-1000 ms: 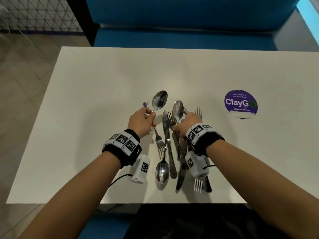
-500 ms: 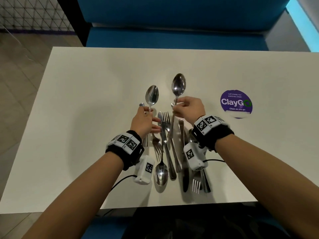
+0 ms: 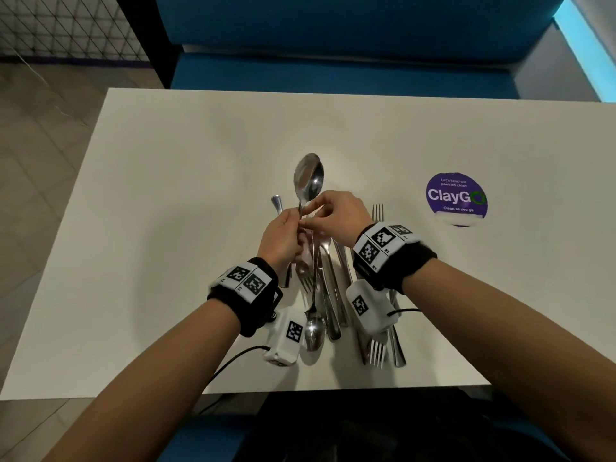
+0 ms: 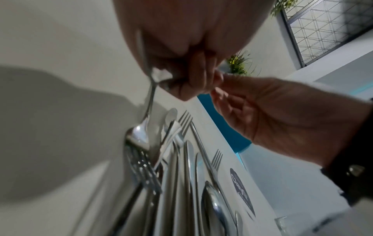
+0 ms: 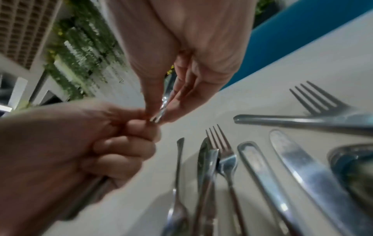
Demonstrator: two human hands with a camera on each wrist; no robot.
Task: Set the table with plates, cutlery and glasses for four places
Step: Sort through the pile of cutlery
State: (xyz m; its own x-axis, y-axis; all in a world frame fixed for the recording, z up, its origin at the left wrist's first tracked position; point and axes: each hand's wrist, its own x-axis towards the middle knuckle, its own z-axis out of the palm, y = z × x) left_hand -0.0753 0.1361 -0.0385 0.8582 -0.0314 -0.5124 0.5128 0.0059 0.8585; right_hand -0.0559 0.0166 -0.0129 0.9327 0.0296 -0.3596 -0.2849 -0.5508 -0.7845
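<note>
Two spoons (image 3: pixel 308 180) are held up together above the pile of cutlery (image 3: pixel 333 295), with their bowls stacked one on the other. The left hand (image 3: pixel 283 240) is curled round their handles, and another handle (image 3: pixel 277 204) sticks out past it. The right hand (image 3: pixel 336 216) pinches one spoon handle (image 5: pixel 162 105) between thumb and fingertips, and the two hands touch. On the white surface (image 3: pixel 173 201) under the hands, the rest of the cutlery is spread in a loose row. Three forks can be counted there: one fork (image 3: pixel 377 211) with prongs pointing to the far side, just right of the pile, one fork (image 3: pixel 376 353) with prongs at the near edge, and one fork (image 5: pixel 220 143) in the middle. One more spoon (image 3: pixel 315 331) lies at the near end of the pile. Knives (image 5: pixel 302 172) lie among them, but how many cannot be told, because the wrists hide some. The pile lies close to the near edge of the surface. Wide bare surface is seen left of the pile and beyond it. One round purple sticker (image 3: pixel 456 199) is stuck well to the right of the pile. A blue bench (image 3: pixel 333 71) stands past the far edge of the surface.
</note>
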